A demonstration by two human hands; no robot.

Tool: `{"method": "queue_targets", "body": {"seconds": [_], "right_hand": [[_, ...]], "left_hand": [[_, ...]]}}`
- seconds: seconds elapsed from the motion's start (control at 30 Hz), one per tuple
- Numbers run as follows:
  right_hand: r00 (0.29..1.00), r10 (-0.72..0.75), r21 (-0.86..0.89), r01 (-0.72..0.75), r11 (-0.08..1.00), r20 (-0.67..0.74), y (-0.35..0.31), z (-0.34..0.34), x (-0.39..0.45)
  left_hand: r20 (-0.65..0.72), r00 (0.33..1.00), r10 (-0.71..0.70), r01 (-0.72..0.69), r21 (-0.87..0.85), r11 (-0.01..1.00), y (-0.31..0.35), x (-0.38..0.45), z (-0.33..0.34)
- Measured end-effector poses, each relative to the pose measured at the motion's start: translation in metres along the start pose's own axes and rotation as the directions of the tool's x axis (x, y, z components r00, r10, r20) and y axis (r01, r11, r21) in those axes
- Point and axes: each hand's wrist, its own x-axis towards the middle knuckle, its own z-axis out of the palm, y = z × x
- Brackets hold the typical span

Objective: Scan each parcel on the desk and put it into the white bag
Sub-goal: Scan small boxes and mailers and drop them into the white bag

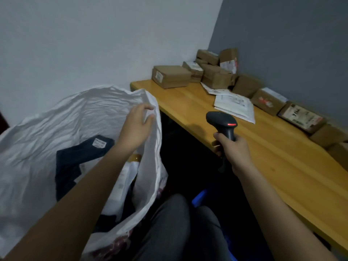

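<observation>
Left hand (136,125) pinching the rim of the white bag (47,132) beside the worktop (273,157), dark parcel (75,161) inside the bag, right hand (232,154) gripping a black scanner (222,123) with a red light, brown parcels (212,72) along the worktop's far edge, white mailers (233,106) near them

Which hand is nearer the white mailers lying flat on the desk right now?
Right. The right hand, gripping the barcode scanner, is at the desk's front edge, just short of the white mailers. The left hand is off the desk, pinching the white bag's rim.
</observation>
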Motion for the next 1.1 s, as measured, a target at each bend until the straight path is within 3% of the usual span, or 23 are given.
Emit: {"method": "queue_targets", "body": {"seconds": [0.2, 0.4, 0.6, 0.77, 1.0, 1.1], "right_hand": [[0.990, 0.030, 0.038, -0.025, 0.999, -0.140, 0.000, -0.063, 0.008], [0.963, 0.099, 0.076, -0.082, 0.994, -0.252, 0.001, -0.121, 0.034], [0.939, 0.126, 0.096, -0.100, 0.990, -0.321, 0.006, -0.156, 0.082], [0.906, 0.136, 0.105, -0.102, 0.989, -0.402, 0.011, -0.168, 0.135], [0.872, 0.212, 0.115, -0.179, 0.977, -0.442, 0.034, -0.174, 0.184], [0.869, 0.236, 0.116, -0.206, 0.972, -0.434, 0.041, -0.178, 0.186]], "left_hand": [[0.169, 0.974, 0.153, -0.153, -0.012, 0.988, 0.075, 0.027, 0.073], [0.381, 0.915, 0.131, -0.155, 0.033, 0.987, 0.121, 0.056, 0.162], [0.560, 0.823, 0.089, -0.218, 0.167, 0.962, 0.124, 0.098, 0.250], [0.592, 0.804, 0.060, -0.231, 0.217, 0.949, 0.118, 0.137, 0.316], [0.690, 0.718, 0.093, -0.398, 0.298, 0.868, 0.100, 0.177, 0.382], [0.690, 0.720, 0.072, -0.459, 0.396, 0.796, 0.093, 0.182, 0.398]]}}
